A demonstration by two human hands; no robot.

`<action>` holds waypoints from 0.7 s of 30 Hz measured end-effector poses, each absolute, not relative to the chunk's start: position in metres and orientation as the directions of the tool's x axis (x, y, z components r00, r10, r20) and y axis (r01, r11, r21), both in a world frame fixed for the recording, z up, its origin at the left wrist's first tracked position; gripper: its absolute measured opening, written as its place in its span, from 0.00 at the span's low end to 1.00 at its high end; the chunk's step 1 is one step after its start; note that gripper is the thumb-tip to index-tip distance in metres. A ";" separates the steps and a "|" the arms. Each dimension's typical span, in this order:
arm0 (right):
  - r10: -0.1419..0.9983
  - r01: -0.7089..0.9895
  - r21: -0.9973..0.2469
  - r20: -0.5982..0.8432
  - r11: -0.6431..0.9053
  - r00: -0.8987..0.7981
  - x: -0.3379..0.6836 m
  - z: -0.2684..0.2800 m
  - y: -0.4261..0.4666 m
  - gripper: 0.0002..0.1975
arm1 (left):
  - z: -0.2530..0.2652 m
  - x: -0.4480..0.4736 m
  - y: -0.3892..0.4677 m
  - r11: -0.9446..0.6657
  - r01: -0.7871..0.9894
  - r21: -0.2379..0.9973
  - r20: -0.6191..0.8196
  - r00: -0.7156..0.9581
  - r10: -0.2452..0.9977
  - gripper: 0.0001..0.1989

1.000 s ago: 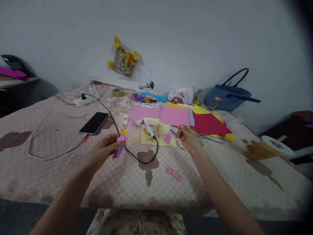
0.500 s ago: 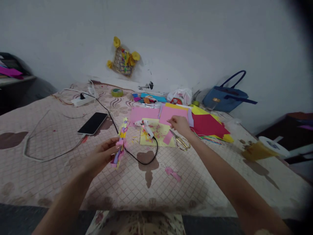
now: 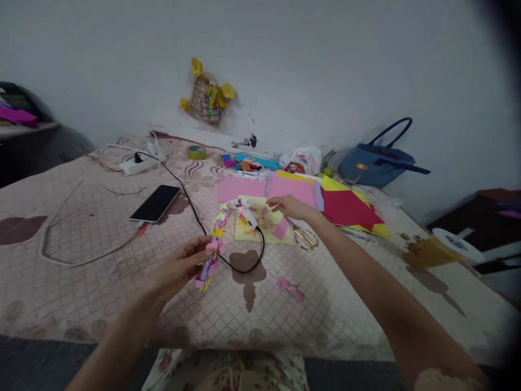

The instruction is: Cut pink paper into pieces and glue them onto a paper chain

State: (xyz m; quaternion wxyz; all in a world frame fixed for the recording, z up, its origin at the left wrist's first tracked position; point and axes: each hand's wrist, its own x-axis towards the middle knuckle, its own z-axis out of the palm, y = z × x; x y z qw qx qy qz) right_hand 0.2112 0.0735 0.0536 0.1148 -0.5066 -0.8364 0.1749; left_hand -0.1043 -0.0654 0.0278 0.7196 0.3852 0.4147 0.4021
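My left hand [image 3: 183,267] pinches a strip decorated with pink, purple and yellow paper pieces [image 3: 217,239], tilted above the tablecloth. Over the yellow paper sheet [image 3: 264,237] my right hand [image 3: 291,206] reaches leftward with its fingers stretched out and nothing seen in them. To its left lies a white glue gun [image 3: 249,216], a small red light on its body, and the hand is apart from it. Gold-handled scissors [image 3: 306,239] rest just below my right wrist. A small pink paper strip [image 3: 280,228] and yellow and pink scraps lie on the sheet.
A black cord [image 3: 261,255] loops from the glue gun towards a power strip [image 3: 136,164]. A phone [image 3: 155,204] lies at left, on a white cable. Pink sheets [image 3: 244,188], red paper [image 3: 345,209], a blue bag [image 3: 366,164] and a tub [image 3: 435,248] stand or lie around.
My right hand has moved left from the pink sheets towards the glue gun, its fingers straightening. My left hand has shifted the decorated strip slightly right and down.
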 end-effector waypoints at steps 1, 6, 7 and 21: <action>0.889 0.815 -0.388 0.026 0.430 -0.457 0.210 0.054 0.073 0.19 | 0.027 -0.103 -0.066 0.385 -0.258 0.886 -0.293 0.332 0.896 0.16; 0.918 0.880 -0.261 0.106 0.396 -0.381 0.205 0.052 0.068 0.09 | 0.022 -0.099 -0.067 0.397 -0.272 0.877 -0.292 0.356 0.888 0.16; 0.923 0.894 -0.233 0.128 0.383 -0.362 0.204 0.051 0.067 0.08 | 0.021 -0.098 -0.067 0.397 -0.275 0.876 -0.288 0.362 0.887 0.16; 0.863 0.884 -0.084 0.276 0.460 -0.423 0.209 0.039 0.060 0.07 | 0.020 -0.094 -0.071 0.410 -0.271 0.871 -0.293 0.382 0.876 0.15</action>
